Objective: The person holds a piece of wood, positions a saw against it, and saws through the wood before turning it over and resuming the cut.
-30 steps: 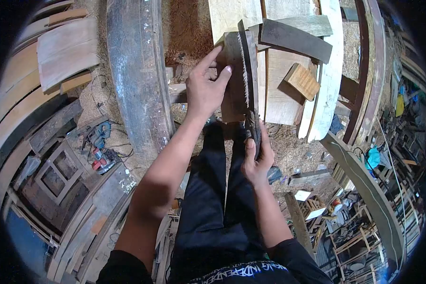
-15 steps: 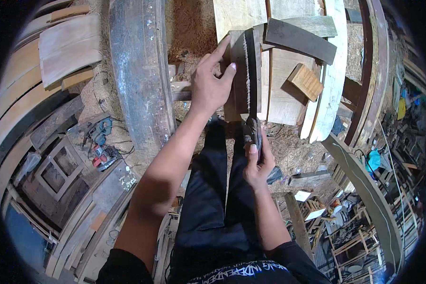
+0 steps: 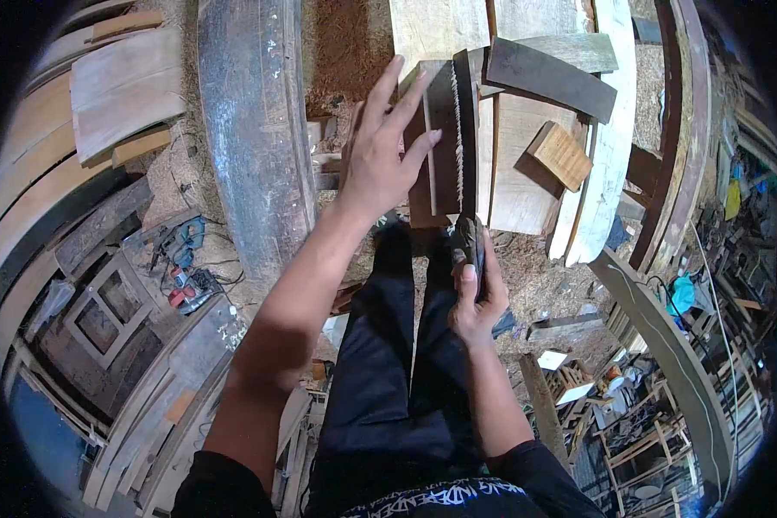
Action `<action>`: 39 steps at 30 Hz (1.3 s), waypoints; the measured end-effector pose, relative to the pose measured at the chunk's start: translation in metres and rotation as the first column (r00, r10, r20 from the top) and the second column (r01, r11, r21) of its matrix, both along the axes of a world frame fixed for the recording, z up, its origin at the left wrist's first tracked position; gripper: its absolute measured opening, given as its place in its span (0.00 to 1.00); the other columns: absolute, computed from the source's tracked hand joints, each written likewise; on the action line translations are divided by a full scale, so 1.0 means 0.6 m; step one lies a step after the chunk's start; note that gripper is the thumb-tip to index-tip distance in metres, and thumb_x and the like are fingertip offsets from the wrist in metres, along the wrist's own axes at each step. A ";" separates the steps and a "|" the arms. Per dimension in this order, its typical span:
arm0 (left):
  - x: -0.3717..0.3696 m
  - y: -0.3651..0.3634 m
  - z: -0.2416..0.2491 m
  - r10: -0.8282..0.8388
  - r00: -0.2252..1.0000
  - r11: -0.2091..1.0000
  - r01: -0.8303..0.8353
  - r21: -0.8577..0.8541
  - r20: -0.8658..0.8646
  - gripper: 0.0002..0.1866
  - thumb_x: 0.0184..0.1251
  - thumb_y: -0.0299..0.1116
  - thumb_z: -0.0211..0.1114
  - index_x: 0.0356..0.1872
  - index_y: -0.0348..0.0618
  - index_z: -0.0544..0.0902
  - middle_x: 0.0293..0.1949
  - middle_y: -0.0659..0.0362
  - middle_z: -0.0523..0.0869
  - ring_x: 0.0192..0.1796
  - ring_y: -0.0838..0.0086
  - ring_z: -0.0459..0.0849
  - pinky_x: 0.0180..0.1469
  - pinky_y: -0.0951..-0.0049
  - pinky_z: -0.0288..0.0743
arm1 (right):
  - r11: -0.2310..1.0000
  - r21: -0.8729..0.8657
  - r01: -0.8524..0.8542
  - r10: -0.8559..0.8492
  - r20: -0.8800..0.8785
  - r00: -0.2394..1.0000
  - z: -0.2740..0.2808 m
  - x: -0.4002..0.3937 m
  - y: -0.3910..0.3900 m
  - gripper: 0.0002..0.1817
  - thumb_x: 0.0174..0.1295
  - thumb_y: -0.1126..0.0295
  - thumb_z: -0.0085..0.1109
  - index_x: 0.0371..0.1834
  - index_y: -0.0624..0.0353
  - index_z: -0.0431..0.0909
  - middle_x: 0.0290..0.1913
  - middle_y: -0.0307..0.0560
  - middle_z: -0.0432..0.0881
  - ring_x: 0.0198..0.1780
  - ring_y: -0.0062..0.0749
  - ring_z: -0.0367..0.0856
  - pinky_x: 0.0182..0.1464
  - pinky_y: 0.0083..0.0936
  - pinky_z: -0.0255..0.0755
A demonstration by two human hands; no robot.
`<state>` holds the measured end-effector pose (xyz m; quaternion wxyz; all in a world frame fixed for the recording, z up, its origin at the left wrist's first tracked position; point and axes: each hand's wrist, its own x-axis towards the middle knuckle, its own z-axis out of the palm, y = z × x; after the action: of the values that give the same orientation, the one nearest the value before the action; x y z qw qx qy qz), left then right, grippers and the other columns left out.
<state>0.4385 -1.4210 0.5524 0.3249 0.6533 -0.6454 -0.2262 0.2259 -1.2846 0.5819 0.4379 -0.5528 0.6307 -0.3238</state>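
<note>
A handsaw (image 3: 466,138) points away from me over the wood, its pale toothed edge facing left. My right hand (image 3: 481,298) is wrapped round the saw's dark handle. Just left of the blade lies a dark wooden board (image 3: 442,177). My left hand (image 3: 380,155) has its fingers spread, with the fingertips at the left edge of that board; whether they touch it I cannot tell. Under the saw and board are pale planks (image 3: 522,186).
A curved dark wood piece (image 3: 552,78) and a small wooden block (image 3: 561,155) rest on the planks. A long worn beam (image 3: 255,138) stands at the left. Power tools (image 3: 186,289) and a wooden frame (image 3: 108,311) lie lower left. Scrap wood (image 3: 656,440) is piled lower right.
My left hand has shifted slightly left and down, its fingers spread wider. My right hand and the saw have moved slightly right.
</note>
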 end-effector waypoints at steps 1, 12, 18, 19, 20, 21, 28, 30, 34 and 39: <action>0.004 0.001 0.002 0.001 1.000 1.000 -0.001 0.000 0.001 0.41 0.66 0.32 0.72 0.81 0.56 0.67 0.82 0.51 0.60 0.60 0.59 0.81 0.67 0.58 0.74 | 1.000 0.000 -0.001 0.001 0.001 1.000 0.001 0.001 0.000 0.28 0.79 0.63 0.55 0.78 0.65 0.69 0.37 0.40 0.84 0.32 0.17 0.76 0.37 0.17 0.72; 0.048 -0.003 0.004 -0.312 0.944 0.942 0.295 0.158 0.103 0.61 0.56 0.62 0.74 0.86 0.60 0.46 0.86 0.66 0.49 0.73 0.55 0.71 0.76 0.53 0.70 | 0.999 0.048 -0.006 0.004 0.047 0.999 0.007 -0.001 -0.002 0.25 0.73 0.74 0.55 0.72 0.73 0.72 0.53 0.62 0.89 0.36 0.28 0.87 0.42 0.24 0.79; 0.050 -0.005 0.007 -0.333 0.936 0.931 0.308 0.198 0.109 0.62 0.57 0.62 0.74 0.86 0.58 0.46 0.86 0.67 0.48 0.70 0.56 0.74 0.74 0.54 0.74 | 0.999 -0.042 -0.009 0.010 0.033 0.999 -0.001 -0.002 -0.007 0.25 0.73 0.74 0.57 0.71 0.73 0.73 0.49 0.59 0.89 0.31 0.25 0.85 0.37 0.23 0.77; 0.051 -0.005 0.007 -0.334 0.936 0.930 0.309 0.198 0.110 0.62 0.57 0.62 0.74 0.86 0.58 0.46 0.86 0.67 0.48 0.70 0.56 0.74 0.74 0.54 0.74 | 0.999 -0.042 -0.008 0.010 0.033 0.999 0.003 -0.001 -0.008 0.25 0.73 0.74 0.57 0.71 0.73 0.73 0.49 0.59 0.89 0.31 0.25 0.85 0.37 0.23 0.77; 0.051 -0.006 0.006 -0.333 0.935 0.933 0.309 0.186 0.117 0.62 0.56 0.62 0.74 0.86 0.57 0.46 0.86 0.67 0.48 0.69 0.56 0.75 0.73 0.53 0.74 | 1.000 -0.003 -0.019 0.019 0.025 0.999 0.010 0.000 -0.008 0.26 0.76 0.70 0.56 0.74 0.71 0.71 0.47 0.53 0.88 0.34 0.22 0.82 0.39 0.21 0.76; 0.050 -0.005 0.005 -0.333 0.935 0.935 0.310 0.174 0.124 0.63 0.55 0.62 0.75 0.86 0.57 0.46 0.86 0.67 0.48 0.68 0.56 0.75 0.73 0.53 0.74 | 0.999 0.037 -0.030 0.029 0.018 0.999 0.016 0.001 -0.009 0.27 0.78 0.67 0.55 0.76 0.68 0.69 0.44 0.46 0.87 0.36 0.20 0.79 0.41 0.19 0.75; 0.053 -0.007 0.008 -0.343 0.919 0.934 0.314 0.169 0.193 0.63 0.53 0.57 0.79 0.86 0.51 0.50 0.86 0.62 0.51 0.67 0.55 0.77 0.72 0.54 0.74 | 1.000 -0.017 -0.011 0.010 -0.049 0.999 0.018 0.011 -0.010 0.25 0.72 0.75 0.56 0.72 0.70 0.74 0.46 0.57 0.90 0.29 0.22 0.82 0.35 0.22 0.76; 0.054 -0.008 0.010 -0.338 0.921 0.937 0.310 0.163 0.194 0.62 0.51 0.54 0.81 0.85 0.50 0.53 0.86 0.62 0.53 0.67 0.55 0.77 0.71 0.55 0.75 | 0.999 0.031 0.030 -0.030 -0.007 1.000 0.011 0.010 0.001 0.25 0.72 0.75 0.57 0.72 0.70 0.74 0.45 0.55 0.90 0.28 0.21 0.81 0.33 0.22 0.74; 0.056 -0.011 0.020 -0.326 0.936 0.942 0.308 0.134 0.136 0.60 0.49 0.49 0.82 0.84 0.48 0.58 0.85 0.62 0.56 0.66 0.55 0.77 0.70 0.56 0.75 | 0.999 0.033 -0.009 0.010 -0.026 1.000 0.022 0.020 -0.012 0.25 0.72 0.76 0.57 0.72 0.70 0.74 0.48 0.57 0.90 0.30 0.22 0.83 0.34 0.21 0.75; 0.055 -0.009 0.021 -0.313 0.938 0.944 0.290 0.160 0.145 0.59 0.46 0.44 0.84 0.82 0.46 0.61 0.84 0.62 0.58 0.67 0.56 0.77 0.69 0.56 0.75 | 0.992 0.111 0.056 -0.048 -0.076 0.996 0.027 0.025 -0.005 0.25 0.72 0.76 0.57 0.72 0.69 0.74 0.53 0.61 0.89 0.36 0.26 0.88 0.39 0.22 0.78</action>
<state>0.4714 -1.4263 0.5648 0.1852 0.5837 -0.7463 -0.2607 0.2412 -1.2879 0.5979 0.4366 -0.5218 0.6778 -0.2786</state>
